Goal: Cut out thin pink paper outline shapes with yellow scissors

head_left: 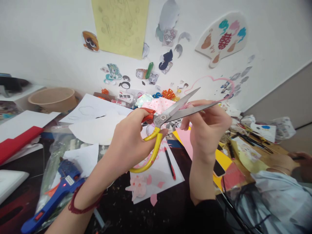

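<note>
My left hand (130, 138) grips the scissors (162, 118), which have one red and one yellow handle. Their blades are spread and point up to the right. Raised beside them, my right hand (207, 130) pinches the lower part of a thin pink loop (232, 85) with a wavy outline. The loop stands up behind the blades, and one blade passes in front of my right fingers. Whether the blades touch the pink strip, I cannot tell. Below the hands, white paper (174, 175) carries a pale pink flower (137, 188), pink scraps and a red-and-black pen (170, 163).
A blue glue gun (65, 188) with a lit red light lies at left on plastic wrapping. Behind are a tan bowl (52, 99) and a wall with stickers. Pink and yellow sheets, a phone (218, 169) and cables lie at right, near another person's sleeve (282, 191).
</note>
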